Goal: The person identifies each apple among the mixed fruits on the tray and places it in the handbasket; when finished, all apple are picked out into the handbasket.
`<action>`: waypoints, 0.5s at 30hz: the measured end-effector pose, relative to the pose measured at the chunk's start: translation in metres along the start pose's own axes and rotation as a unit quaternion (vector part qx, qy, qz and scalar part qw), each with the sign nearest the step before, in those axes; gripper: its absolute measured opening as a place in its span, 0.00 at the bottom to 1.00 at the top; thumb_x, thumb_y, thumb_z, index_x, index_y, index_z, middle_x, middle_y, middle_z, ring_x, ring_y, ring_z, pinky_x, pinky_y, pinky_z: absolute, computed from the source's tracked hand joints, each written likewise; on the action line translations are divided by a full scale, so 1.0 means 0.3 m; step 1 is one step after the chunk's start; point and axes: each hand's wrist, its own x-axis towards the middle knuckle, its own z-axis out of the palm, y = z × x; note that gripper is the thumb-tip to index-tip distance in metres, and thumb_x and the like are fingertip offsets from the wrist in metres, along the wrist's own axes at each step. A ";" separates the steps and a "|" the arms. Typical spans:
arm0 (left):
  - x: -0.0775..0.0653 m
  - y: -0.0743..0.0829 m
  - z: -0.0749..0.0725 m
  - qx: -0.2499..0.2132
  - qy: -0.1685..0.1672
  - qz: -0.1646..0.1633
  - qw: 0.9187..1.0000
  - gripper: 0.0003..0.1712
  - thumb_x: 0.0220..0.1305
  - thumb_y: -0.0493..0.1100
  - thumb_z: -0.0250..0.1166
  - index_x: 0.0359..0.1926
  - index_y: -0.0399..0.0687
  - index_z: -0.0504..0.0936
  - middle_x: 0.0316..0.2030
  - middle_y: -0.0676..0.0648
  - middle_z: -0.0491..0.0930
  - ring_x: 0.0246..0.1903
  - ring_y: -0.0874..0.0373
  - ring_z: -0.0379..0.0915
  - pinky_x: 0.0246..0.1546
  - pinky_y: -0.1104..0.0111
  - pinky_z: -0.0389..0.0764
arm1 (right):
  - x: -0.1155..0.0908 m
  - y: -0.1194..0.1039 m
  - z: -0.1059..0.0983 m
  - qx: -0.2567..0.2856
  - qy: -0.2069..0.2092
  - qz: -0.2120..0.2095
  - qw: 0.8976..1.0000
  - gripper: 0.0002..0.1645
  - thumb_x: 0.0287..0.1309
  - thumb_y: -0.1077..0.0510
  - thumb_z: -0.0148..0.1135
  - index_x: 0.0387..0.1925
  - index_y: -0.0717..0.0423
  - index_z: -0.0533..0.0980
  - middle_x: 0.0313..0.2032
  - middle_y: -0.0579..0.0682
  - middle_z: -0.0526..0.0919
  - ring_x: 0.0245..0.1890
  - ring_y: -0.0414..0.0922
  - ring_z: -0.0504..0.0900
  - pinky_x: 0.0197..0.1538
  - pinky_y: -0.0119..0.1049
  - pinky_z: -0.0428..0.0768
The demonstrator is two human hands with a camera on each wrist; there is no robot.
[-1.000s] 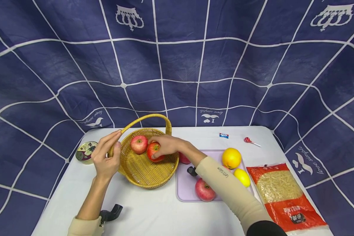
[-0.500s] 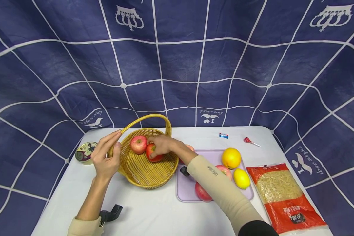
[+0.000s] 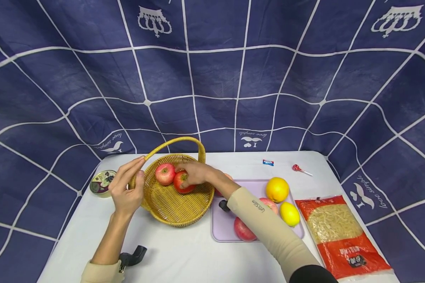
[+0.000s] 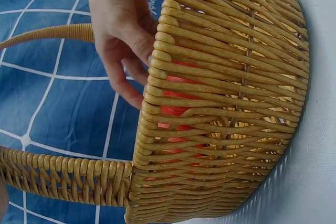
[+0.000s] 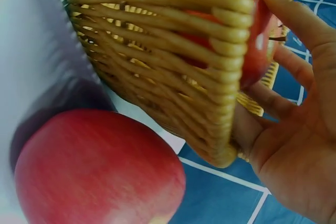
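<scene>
A yellow wicker basket stands on the white table, its arched handle upright. My left hand holds the left side of that handle between thumb and fingers. Inside the basket, my right hand grips a red apple from above, fingers spread around it. A second, pinker apple lies right beside it, to the left. Through the weave in the left wrist view, red fruit shows below the fingers. The right wrist view has a large apple just outside the basket wall.
A lilac tray at the right holds several apples, an orange and a lemon, partly hidden by the right forearm. A round tin stands left, a candy and lollipop behind, a red food bag far right.
The right hand and the apple it grips have shifted slightly left, close against the other apple. The forearm has moved left, uncovering more fruit on the tray. The left hand stays on the handle.
</scene>
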 end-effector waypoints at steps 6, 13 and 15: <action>0.002 0.003 0.001 -0.001 0.002 0.000 1.000 0.12 0.62 0.32 0.62 0.40 0.25 0.86 0.40 0.31 0.86 0.45 0.52 0.84 0.52 0.70 0.83 | -0.001 -0.009 -0.013 -0.016 0.013 -0.015 1.000 0.36 0.53 0.43 0.75 0.63 0.41 0.75 0.63 0.43 0.77 0.65 0.42 0.72 0.68 0.33 0.71; 0.001 0.004 0.003 -0.004 0.003 0.002 1.000 0.12 0.61 0.32 0.62 0.40 0.25 0.86 0.39 0.29 0.85 0.45 0.53 0.84 0.52 0.70 0.83 | -0.004 -0.016 -0.016 -0.025 0.024 -0.013 0.999 0.34 0.53 0.45 0.75 0.62 0.42 0.77 0.63 0.43 0.77 0.65 0.42 0.72 0.67 0.35 0.72; 0.001 0.003 0.003 -0.003 0.004 0.003 1.000 0.12 0.60 0.31 0.62 0.40 0.25 0.86 0.39 0.29 0.85 0.45 0.52 0.84 0.52 0.70 0.83 | -0.002 -0.015 -0.018 -0.028 0.031 -0.009 0.999 0.34 0.53 0.45 0.75 0.63 0.42 0.77 0.63 0.43 0.77 0.65 0.41 0.72 0.66 0.35 0.73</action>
